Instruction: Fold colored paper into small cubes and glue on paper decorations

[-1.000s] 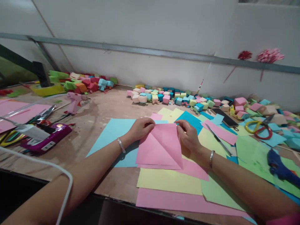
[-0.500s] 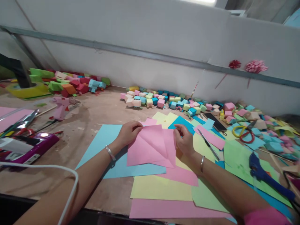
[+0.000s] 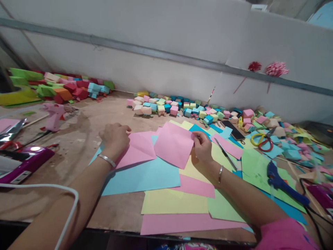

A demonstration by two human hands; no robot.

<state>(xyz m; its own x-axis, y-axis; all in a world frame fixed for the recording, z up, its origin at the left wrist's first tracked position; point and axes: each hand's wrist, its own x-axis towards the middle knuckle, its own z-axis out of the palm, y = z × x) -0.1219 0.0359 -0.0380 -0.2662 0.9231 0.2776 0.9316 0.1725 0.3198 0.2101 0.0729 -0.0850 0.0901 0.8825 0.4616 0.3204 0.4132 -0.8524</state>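
Bare tabletop (image 3: 100, 111), paper blocks (image 3: 173, 110) beyond

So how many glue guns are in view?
2: a pink glue gun on the table, left of the left hand, and a blue glue gun lying partly on green paper at the right. Others could be hidden.

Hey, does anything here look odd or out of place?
Yes: the white cable passes in front of the left forearm, where it might snag. The craft knife also lies loose across a pink paper strip, not tidied away.
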